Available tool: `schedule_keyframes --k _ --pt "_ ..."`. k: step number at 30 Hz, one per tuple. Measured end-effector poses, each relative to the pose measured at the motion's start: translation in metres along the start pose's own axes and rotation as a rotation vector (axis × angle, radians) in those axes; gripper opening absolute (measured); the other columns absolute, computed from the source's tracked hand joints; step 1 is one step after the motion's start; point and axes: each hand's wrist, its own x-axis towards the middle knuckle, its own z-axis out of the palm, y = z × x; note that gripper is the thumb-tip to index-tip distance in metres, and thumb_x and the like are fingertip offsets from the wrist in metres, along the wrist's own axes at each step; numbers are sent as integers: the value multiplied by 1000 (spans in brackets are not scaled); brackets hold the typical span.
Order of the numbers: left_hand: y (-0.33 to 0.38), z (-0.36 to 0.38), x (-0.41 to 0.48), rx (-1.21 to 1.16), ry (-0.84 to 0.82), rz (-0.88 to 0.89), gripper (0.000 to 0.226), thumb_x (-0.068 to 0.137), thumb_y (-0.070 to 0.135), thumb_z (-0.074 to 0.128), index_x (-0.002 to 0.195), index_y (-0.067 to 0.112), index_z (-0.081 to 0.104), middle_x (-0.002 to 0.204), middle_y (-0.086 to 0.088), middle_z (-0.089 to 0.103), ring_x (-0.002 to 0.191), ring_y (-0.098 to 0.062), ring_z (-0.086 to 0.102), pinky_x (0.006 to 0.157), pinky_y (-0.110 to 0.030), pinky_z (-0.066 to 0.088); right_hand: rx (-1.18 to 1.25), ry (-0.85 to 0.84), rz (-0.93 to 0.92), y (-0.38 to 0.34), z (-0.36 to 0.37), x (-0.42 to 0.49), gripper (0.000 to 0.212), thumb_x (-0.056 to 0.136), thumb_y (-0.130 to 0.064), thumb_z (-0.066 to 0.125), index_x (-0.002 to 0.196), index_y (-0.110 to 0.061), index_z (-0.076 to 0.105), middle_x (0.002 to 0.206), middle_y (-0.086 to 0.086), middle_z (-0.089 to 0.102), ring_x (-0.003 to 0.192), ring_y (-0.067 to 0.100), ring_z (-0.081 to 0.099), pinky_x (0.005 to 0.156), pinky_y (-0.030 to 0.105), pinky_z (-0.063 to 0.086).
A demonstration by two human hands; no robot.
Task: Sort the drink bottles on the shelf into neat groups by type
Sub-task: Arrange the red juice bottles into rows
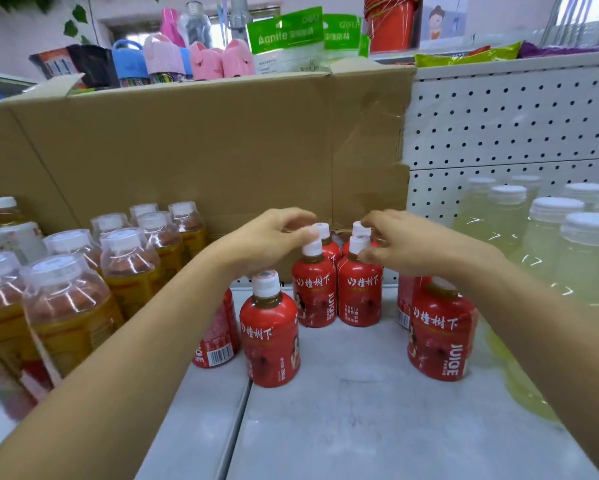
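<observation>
Our left grip (270,239) and right grip (403,245) each pinch a red bottle (313,296) cap. Amber bottles (128,271) leftward look sorted; nearer reds (273,334) remain.

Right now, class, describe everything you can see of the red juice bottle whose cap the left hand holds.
The red juice bottle is small and round-shouldered, apparently plastic, wrapped in a glossy red label with white characters and the word JUICE. Dark liquid shows at its neck under a white cap, which the left hand pinches. It stands upright on the pale shelf, close beside a matching bottle.
</observation>
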Motion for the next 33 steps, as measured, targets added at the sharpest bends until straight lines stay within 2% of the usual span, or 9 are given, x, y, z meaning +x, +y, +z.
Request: schedule_keyframes --k 2,6,9,11,15,21,24,29,33 --pt "0 3 -24 -95 77 29 36 99 45 50 130 28 60 121 13 66 113 -6 61 100 -30 47 45 44 44 4 -2 -18 48 93 -44 60 132 -18 52 128 2 57 110 20 55 93 39 49" --pt "-7 18 -66 -218 44 24 48 84 59 49 118 31 67 105 9 74 99 -7 70 96 -35 52 305 107 125 17 7 -47 28 89 -44 66 107 -23 64 100 -6 65 85 10 60 78 33 51" --pt "-17 22 -77 -328 98 -17 22 95 34 60 116 33 66 106 10 74 100 -6 69 88 -26 55 654 213 180 27 17 -59 14 88 -28 69 101 -24 68 96 -4 68 86 13 64 74 31 51" --pt "-22 26 -78 -386 122 -31 30 95 9 61 115 31 66 105 10 73 101 -8 68 85 -22 56 824 247 194 32 23 -63 17 88 -12 67 98 -26 68 100 -1 69 90 17 65 77 34 53" --pt "-19 37 -72 -414 159 0 29 92 2 63 108 27 68 101 6 73 96 -12 69 85 -27 58 814 296 127 26 36 -56 32 87 1 62 86 -30 68 98 -5 69 91 16 65 81 34 53" --pt "-3 63 -52 -453 246 86 22 84 6 76 100 21 71 94 -1 73 82 -13 70 78 -33 60 875 301 4 -2 48 -48 20 90 -14 67 107 -24 66 101 -12 67 102 11 64 93 40 54" --pt "-6 74 -51 -479 305 112 20 87 13 75 102 24 70 95 1 73 89 -19 71 80 -39 61 898 346 -10 0 58 -51 23 90 -20 67 113 -27 64 107 -11 68 103 10 64 92 41 55" --pt "-19 79 -56 -667 238 94 33 95 12 63 126 24 62 111 0 73 104 -17 69 84 -32 59 1027 350 -19 6 73 -58 28 95 -19 59 121 -28 61 113 -2 69 102 11 66 89 39 57" --pt "-20 79 -58 -697 263 115 33 94 12 64 125 25 62 112 -2 73 106 -16 69 84 -31 58 1076 348 -39 9 73 -59 25 96 -20 61 120 -26 61 111 -2 70 100 10 68 89 36 58"
